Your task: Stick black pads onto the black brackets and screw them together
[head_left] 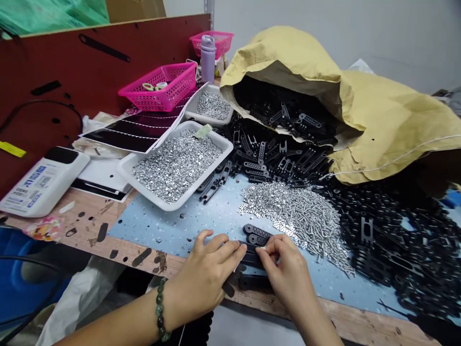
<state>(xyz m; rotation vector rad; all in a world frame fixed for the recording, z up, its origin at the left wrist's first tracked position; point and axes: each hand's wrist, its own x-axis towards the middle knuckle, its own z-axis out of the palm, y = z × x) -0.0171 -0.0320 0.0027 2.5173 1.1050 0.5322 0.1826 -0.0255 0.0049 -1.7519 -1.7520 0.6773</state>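
Several black plastic link pieces (256,235) lie side by side at the table's front edge, between my two hands. My left hand (212,264), with a dark bead bracelet at its wrist, lays stretched, spread fingers on the left ends of these pieces. Over their right ends, my right hand (288,264) has thumb and forefinger pinched together. A small pale bit shows at that pinch, too small to name. Just behind the hands spreads a loose pile of silver screws (313,216) and nuts (261,197).
A white tray of small nuts (176,163) stands behind my left hand, with a second white tray (212,105) beyond. A large paper sack (288,53) spills black plastic parts (281,158). More black parts (396,240) heap at right. A pink basket (162,89) sits at back left.
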